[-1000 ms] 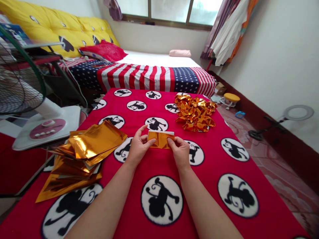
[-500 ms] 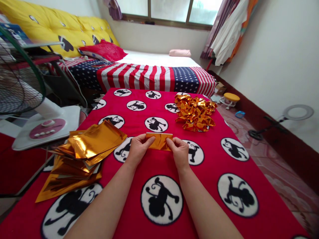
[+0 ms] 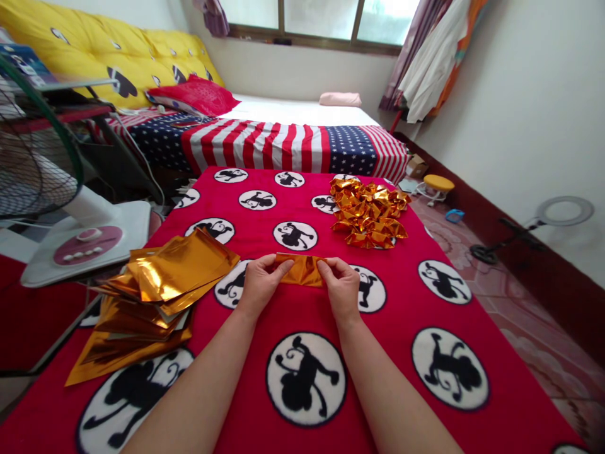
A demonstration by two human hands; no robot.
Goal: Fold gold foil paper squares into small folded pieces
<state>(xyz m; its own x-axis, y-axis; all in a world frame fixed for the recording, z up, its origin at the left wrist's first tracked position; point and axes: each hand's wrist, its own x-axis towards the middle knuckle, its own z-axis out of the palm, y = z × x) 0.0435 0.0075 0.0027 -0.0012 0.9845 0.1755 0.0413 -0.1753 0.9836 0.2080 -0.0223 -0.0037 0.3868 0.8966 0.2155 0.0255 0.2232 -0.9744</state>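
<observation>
A folded strip of gold foil paper [image 3: 301, 271] is held level between my two hands, just over the red cloth with monkey prints [image 3: 378, 359]. My left hand [image 3: 261, 282] pinches its left end, thumb on top. At the other end, my right hand [image 3: 341, 284] grips it the same way; the fingers beneath are hidden. To the left lies a loose, fanned stack of flat gold foil sheets [image 3: 174, 268]. Beyond my right hand is a heap of folded gold foil pieces [image 3: 371, 211], with pointed ends.
A white fan base [image 3: 89, 243] stands left of the cloth. Behind the table is a bed with a striped, starred cover [image 3: 283, 146]. On the floor at right are a yellow stool [image 3: 438, 183] and a ring light [image 3: 564, 210].
The upper edge of the foil strip has tipped, so less of its pale border shows. Both hands keep their pinch in nearly the same place. The whole view has shifted slightly.
</observation>
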